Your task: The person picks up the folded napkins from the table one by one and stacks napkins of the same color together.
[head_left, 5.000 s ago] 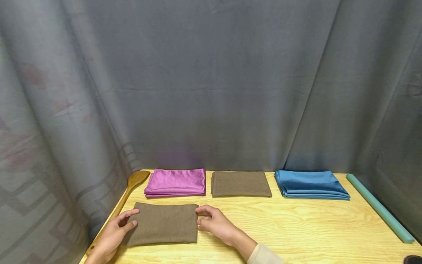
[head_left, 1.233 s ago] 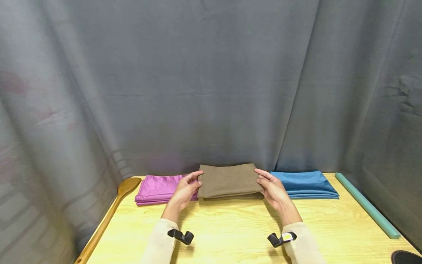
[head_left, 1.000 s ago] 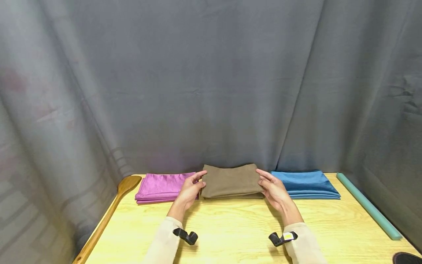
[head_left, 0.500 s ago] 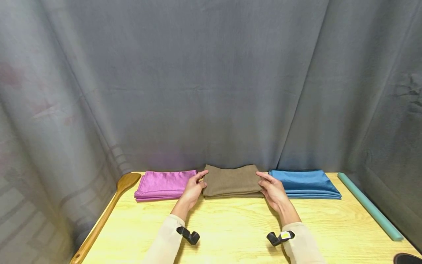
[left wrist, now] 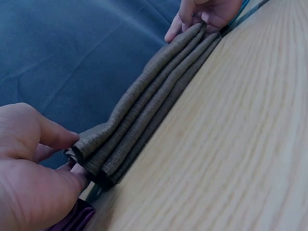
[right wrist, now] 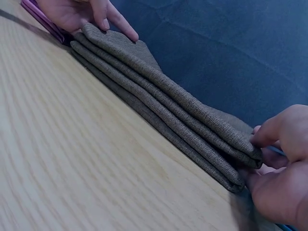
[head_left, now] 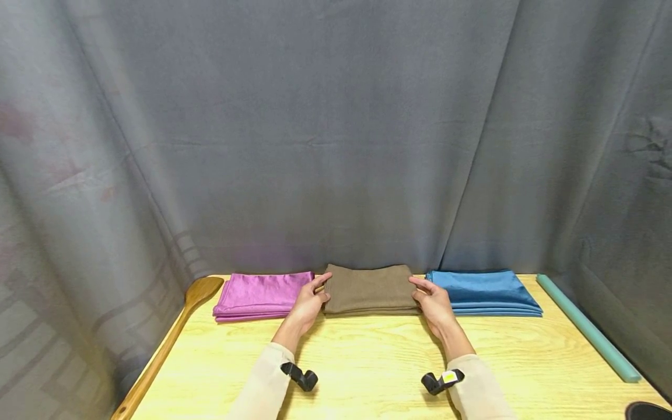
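A folded brown cloth (head_left: pixel 369 286) lies on top of another brown cloth at the back middle of the table, their edges nearly lined up. At its left end my left hand (head_left: pixel 308 302) pinches the upper cloth, fingers above and thumb at the lower side. My right hand (head_left: pixel 434 303) grips the right end in the same way. Both wrist views show the folded layers (left wrist: pixel 139 115) stacked along the wood, with the upper cloth sagging slightly in its middle (right wrist: pixel 144 72).
A folded purple cloth (head_left: pixel 262 294) lies left of the stack, a folded blue cloth (head_left: pixel 488 293) right of it. A wooden spoon (head_left: pixel 173 332) lies along the table's left edge, a green rod (head_left: pixel 588 328) along the right. Grey curtains (head_left: pixel 336 146) hang behind. A dark object (head_left: pixel 647 411) shows at bottom right.
The brown cloth has gone from the front left to the back middle, carried by both hands onto the other brown cloth. In the last second it has sunk lower and flatter.
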Available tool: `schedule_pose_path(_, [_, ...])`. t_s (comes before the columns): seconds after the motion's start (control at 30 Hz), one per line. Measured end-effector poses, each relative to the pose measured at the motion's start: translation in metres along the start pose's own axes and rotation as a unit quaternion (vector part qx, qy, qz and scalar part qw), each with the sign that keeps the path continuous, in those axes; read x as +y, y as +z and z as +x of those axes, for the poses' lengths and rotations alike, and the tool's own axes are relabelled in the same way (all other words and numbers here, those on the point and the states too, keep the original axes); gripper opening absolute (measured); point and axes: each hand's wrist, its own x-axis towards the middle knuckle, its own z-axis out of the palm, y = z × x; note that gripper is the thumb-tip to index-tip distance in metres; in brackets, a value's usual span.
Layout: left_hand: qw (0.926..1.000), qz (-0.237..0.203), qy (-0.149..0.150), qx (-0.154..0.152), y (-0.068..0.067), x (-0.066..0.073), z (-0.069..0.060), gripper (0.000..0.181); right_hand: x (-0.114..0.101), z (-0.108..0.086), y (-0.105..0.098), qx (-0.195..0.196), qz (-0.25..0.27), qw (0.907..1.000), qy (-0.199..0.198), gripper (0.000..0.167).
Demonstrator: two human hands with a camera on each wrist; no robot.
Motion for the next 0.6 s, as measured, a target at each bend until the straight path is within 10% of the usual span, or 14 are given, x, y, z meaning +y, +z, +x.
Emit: schedule_pose_path(0.6, [0.9923,0.117,0.015,0.038,0.0014,0.0007,-0.0054,0.067,0.0030,-0.0028,0.0069,-0.005,-0.039,0.9991,-0.015,0.051])
